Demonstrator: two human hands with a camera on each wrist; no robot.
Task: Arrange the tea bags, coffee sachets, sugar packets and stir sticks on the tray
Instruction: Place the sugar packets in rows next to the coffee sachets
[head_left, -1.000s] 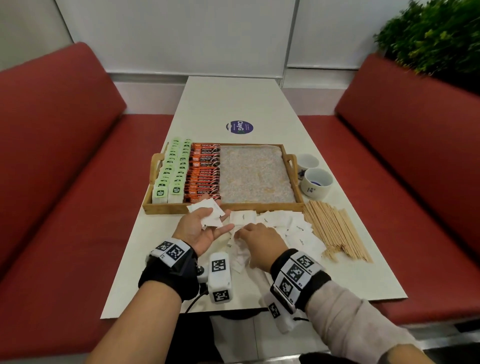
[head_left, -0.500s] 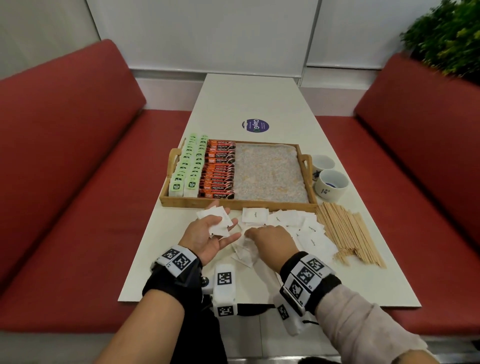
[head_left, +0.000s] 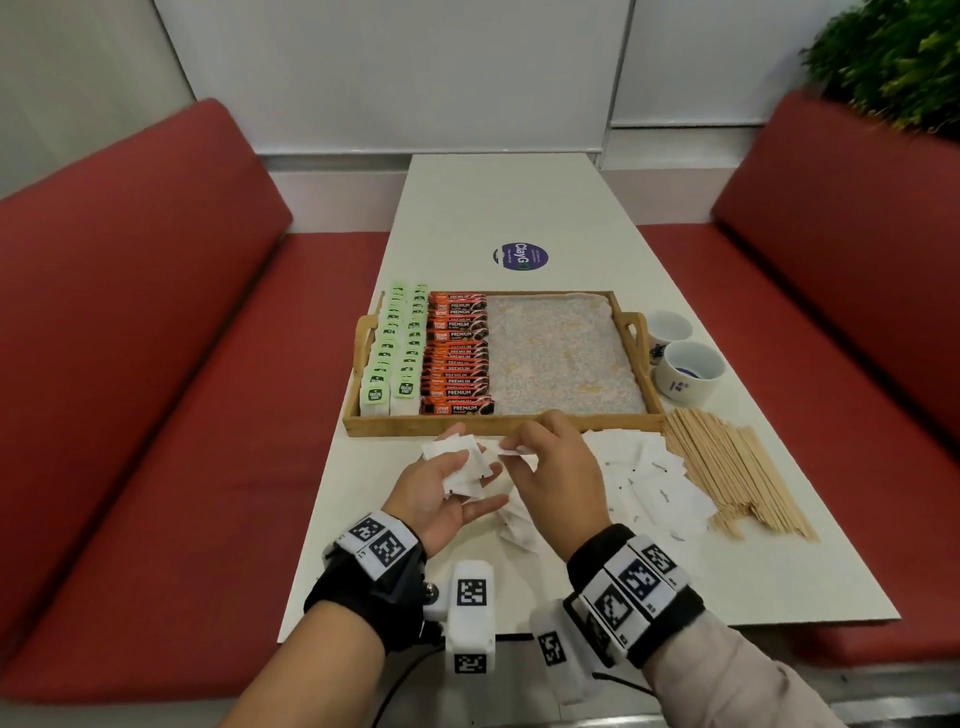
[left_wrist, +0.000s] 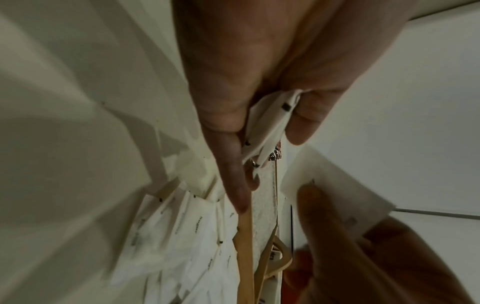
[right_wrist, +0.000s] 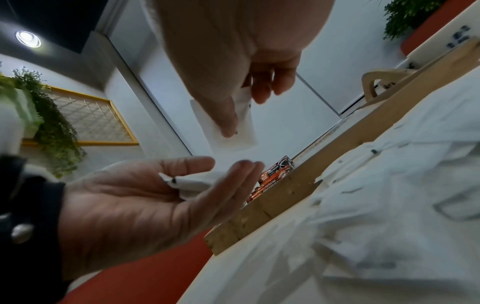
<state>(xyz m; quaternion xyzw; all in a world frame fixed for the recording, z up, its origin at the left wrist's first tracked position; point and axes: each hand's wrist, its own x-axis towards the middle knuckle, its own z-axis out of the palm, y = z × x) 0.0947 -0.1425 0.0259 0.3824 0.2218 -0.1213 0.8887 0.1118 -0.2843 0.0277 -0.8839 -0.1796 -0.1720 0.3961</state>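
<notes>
Tea bags (head_left: 390, 358) in pale green wrappers fill the left end of the wooden tray (head_left: 498, 423), two neat rows. Beside them, glossy orange coffee sachets (head_left: 457, 356) lie overlapped in one column; the speckled liner to the right is bare.

In front of the tray, the left hand (head_left: 441, 486) is palm up, thumb and fingers curled round a small stack of flat white sugar packets (head_left: 460, 462). The right hand (head_left: 558, 467) pinches one more packet (right_wrist: 233, 123) between thumb and fingers, just above that stack.

Judgement: packets are being gathered for the tray. Square each edge on the stack before adding — thin paper slides easily.

Loose packets (head_left: 649, 483) lie scattered on the table (head_left: 519, 208), and slim, pale wooden stir sticks (head_left: 727, 467) are heaped further right — both still off the tray.
</notes>
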